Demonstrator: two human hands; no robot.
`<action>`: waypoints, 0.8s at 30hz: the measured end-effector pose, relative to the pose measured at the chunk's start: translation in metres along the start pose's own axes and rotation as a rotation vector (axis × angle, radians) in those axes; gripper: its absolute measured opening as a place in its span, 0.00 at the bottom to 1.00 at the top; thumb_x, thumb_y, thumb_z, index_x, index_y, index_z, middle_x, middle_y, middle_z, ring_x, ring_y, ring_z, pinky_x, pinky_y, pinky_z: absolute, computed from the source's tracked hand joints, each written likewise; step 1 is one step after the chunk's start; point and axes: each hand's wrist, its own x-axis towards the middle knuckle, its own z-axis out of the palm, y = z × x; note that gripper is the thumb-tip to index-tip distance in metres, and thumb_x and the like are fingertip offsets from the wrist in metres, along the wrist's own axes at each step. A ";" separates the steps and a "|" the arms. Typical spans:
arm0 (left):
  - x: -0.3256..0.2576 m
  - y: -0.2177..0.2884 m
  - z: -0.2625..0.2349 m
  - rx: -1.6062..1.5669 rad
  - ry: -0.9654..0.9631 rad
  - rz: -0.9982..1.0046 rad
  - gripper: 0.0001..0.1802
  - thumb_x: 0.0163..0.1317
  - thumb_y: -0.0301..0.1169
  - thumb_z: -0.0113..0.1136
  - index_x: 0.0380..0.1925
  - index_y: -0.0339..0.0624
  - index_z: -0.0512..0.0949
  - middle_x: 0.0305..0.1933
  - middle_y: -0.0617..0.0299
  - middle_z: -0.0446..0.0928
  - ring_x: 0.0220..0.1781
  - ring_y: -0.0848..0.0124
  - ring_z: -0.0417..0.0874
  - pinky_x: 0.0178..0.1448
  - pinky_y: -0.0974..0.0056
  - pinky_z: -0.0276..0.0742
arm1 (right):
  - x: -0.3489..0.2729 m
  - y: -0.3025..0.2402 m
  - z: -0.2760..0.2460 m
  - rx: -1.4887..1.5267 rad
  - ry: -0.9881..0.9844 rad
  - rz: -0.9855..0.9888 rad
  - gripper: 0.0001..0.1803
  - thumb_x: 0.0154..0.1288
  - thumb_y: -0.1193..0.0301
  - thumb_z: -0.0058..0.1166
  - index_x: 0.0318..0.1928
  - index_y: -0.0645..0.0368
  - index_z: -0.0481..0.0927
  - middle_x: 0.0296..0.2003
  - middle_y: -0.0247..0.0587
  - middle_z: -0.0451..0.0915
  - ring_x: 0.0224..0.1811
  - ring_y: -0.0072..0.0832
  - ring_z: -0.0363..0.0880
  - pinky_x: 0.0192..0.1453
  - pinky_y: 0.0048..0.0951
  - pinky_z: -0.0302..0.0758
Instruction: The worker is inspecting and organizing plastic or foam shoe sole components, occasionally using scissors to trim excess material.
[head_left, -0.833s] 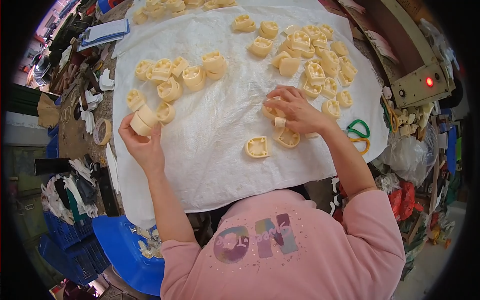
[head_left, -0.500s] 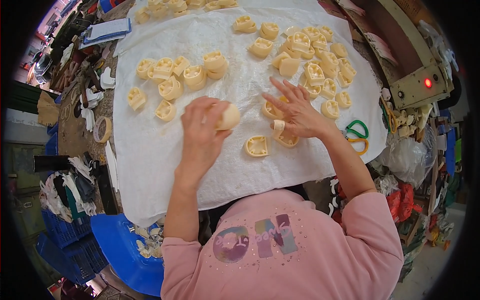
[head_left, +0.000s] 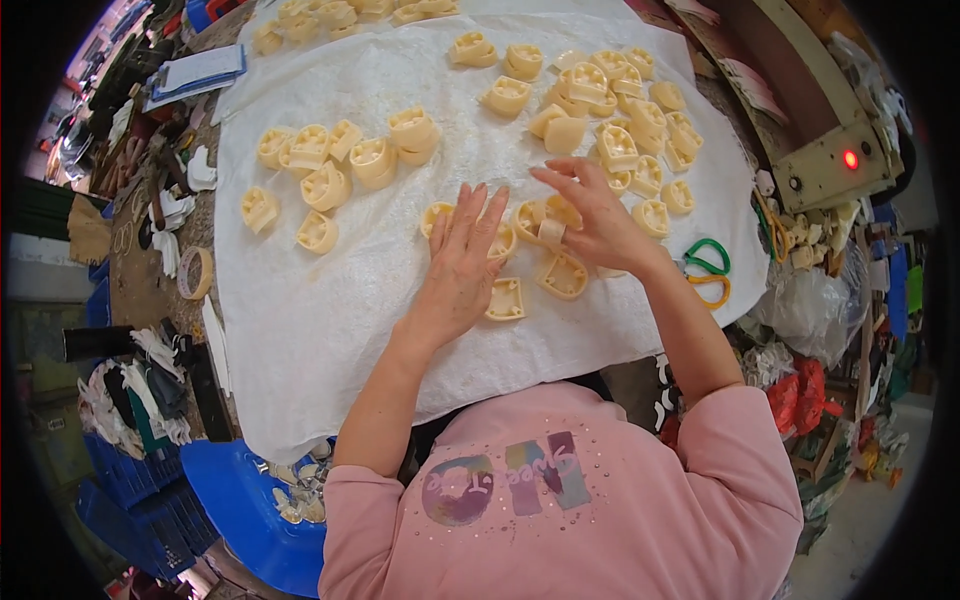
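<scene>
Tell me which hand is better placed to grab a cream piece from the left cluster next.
Likely the left hand: it lies palm down, on the side nearer the left cluster. The right hand is farther off and would probably have to reach past it.

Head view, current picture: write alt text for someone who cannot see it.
A person's left hand is spread over cream-coloured curved pieces on a white sheet, the right hand curving over others beside it. More pieces lie scattered or stacked beyond.
</scene>
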 end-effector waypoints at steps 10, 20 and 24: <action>-0.013 -0.038 -0.043 0.162 0.508 -0.290 0.29 0.56 0.27 0.60 0.60 0.44 0.67 0.61 0.50 0.65 0.64 0.55 0.63 0.68 0.51 0.55 | 0.103 -0.013 0.032 0.151 -0.053 0.027 0.43 0.47 0.82 0.55 0.66 0.43 0.62 0.59 0.48 0.63 0.59 0.41 0.68 0.61 0.35 0.70; 0.004 -0.111 -0.065 0.421 0.489 -0.732 0.40 0.51 0.40 0.66 0.65 0.53 0.60 0.56 0.50 0.65 0.61 0.54 0.62 0.62 0.46 0.55 | 0.161 -0.029 0.093 -0.155 0.033 -0.009 0.40 0.47 0.80 0.54 0.64 0.42 0.65 0.61 0.55 0.60 0.58 0.51 0.67 0.60 0.41 0.70; 0.009 -0.122 -0.063 0.485 0.524 -0.767 0.40 0.51 0.43 0.66 0.65 0.54 0.61 0.50 0.53 0.73 0.58 0.55 0.68 0.60 0.45 0.58 | 0.167 -0.018 0.088 0.082 0.177 0.016 0.33 0.46 0.79 0.54 0.57 0.49 0.71 0.55 0.53 0.67 0.55 0.48 0.70 0.59 0.39 0.70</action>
